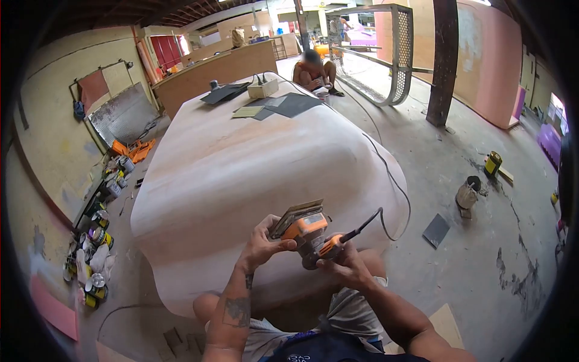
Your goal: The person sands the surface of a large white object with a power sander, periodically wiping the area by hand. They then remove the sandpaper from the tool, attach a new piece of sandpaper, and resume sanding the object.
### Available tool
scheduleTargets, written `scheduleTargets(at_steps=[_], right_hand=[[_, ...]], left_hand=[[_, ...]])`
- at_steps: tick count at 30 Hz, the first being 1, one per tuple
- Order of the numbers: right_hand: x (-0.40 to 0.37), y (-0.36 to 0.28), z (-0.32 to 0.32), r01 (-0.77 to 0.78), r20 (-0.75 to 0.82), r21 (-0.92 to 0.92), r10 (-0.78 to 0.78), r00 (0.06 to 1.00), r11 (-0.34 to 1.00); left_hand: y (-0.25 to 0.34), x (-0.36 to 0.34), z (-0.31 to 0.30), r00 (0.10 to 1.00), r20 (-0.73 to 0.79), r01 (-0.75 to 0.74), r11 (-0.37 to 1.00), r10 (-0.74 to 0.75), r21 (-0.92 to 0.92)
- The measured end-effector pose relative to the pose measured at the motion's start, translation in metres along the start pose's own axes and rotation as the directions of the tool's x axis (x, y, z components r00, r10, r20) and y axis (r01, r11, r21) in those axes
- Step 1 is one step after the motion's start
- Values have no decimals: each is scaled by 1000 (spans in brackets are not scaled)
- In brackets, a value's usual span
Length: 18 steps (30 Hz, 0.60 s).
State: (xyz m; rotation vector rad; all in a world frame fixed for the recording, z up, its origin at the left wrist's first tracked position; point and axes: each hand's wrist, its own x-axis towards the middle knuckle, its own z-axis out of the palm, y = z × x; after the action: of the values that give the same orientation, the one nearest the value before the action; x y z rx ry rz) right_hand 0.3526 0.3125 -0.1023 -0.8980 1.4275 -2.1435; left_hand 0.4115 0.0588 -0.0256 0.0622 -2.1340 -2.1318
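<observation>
The person's left hand [265, 241] grips the sander [310, 232] at its pad end, the thumb across the orange body; the fingers behind the pad are partly hidden. The right hand [345, 262] is closed about the other end, where the power cord [362, 228] leaves the orange handle, and some of its fingertips are lost behind the tool. The sander is held tilted above the near end of the large pale curved form [253, 157], with its sanding face turned mostly out of sight. Below the forearms, the lap is cut off by the bottom edge, and lettering on the dark shirt [313, 349] is only partly readable.

The cord loops over the form's right side; its full path is hard to follow. Farther up, dark sheets [294, 105] overlap on the form beside a pale box [263, 88], hiding parts of one another. Along the left wall, cans [101, 237] crowd together, their labels too small to read. On the floor to the right stands a bucket [467, 196]. Beyond the form a co-worker [313, 73] sits low, the face blurred and the hands' work unclear.
</observation>
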Motion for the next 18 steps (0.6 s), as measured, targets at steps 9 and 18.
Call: scheduleTargets(at_steps=[9, 18], right_hand=[[30, -15, -33, 90, 69, -830, -59, 996, 550], [21, -19, -63, 120, 229, -835, 142, 963, 537]], left_hand=[[-61, 51, 33, 961, -110, -210, 924, 256, 318], [-104, 49, 30, 980, -74, -176, 977, 186, 116]])
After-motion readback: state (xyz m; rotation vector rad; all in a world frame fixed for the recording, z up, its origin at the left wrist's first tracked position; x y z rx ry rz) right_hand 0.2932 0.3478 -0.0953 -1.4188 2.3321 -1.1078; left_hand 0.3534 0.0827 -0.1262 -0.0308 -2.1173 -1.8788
